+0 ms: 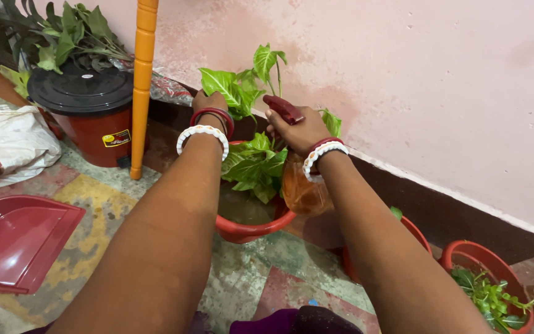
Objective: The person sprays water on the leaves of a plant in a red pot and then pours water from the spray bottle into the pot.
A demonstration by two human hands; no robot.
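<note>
A leafy green plant (251,158) grows in a red pot (242,230) on the floor by the pink wall. My left hand (208,102) reaches behind the plant's upper leaves, fingers closed among them; what it grips is hidden. My right hand (298,130) holds a spray bottle (301,188) with a clear orange body and dark red trigger head, pressed close to the plant's right side. Both wrists carry red and white bangles.
A red bin with a black lid (88,114) stands at left, an orange pole (141,80) beside it. A red dustpan (16,241) and a white bag (13,142) lie on the floor. Two more red pots (486,272) sit at right along the wall.
</note>
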